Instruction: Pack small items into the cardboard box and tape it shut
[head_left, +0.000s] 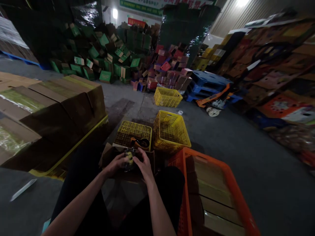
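Note:
Both my hands meet low in the middle over a small clear packet with a yellow piece inside [129, 159]. My left hand [115, 165] curls round its left side, and my right hand [143, 164] grips its right side with the fingers closed. The packet sits above an open brown cardboard box [109, 155] between my knees. Just beyond the box, a tape dispenser [139, 142] rests on an upturned yellow plastic crate [134, 130].
An orange crate [222, 183] with flat cartons stands at my right. More yellow crates [171, 130] sit ahead. Flattened brown cartons [46, 111] are stacked at left. Piles of green and red boxes [103, 55], blue pallets [209, 83] and a pallet jack [214, 101] line the back.

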Action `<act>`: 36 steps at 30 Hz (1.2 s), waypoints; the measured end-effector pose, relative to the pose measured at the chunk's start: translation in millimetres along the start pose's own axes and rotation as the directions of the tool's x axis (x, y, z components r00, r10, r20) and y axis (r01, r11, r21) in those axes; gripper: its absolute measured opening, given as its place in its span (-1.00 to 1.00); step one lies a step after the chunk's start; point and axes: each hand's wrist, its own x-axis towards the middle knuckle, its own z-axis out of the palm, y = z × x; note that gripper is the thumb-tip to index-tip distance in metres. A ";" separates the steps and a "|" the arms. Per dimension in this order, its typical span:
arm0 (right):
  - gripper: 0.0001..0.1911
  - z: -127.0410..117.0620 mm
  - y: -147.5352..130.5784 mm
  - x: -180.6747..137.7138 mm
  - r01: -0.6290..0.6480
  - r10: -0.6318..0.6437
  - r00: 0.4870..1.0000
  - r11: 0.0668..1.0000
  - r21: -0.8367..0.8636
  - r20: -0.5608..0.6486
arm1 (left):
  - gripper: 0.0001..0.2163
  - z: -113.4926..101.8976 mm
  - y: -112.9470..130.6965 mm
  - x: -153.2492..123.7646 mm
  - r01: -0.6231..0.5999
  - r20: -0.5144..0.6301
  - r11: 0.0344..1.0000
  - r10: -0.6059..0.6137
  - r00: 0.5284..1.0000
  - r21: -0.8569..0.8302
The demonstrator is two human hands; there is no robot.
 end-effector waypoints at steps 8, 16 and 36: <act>-0.73 -3.2 4.3 3.8 -0.034 0.033 0.999 0.999 0.007 0.021 | -0.51 5.4 5.0 -3.3 0.025 0.064 0.997 -0.029 0.998 0.072; -0.76 -7.7 11.0 5.3 -0.032 0.037 0.995 0.998 0.048 -0.092 | -0.45 0.9 5.3 -0.8 -0.017 -0.013 0.972 0.021 1.000 0.235; -0.76 -17.2 10.2 6.4 0.017 -0.022 0.996 0.998 -0.063 -0.090 | -0.50 -13.1 -3.6 6.0 -0.018 -0.223 0.979 0.064 0.973 0.201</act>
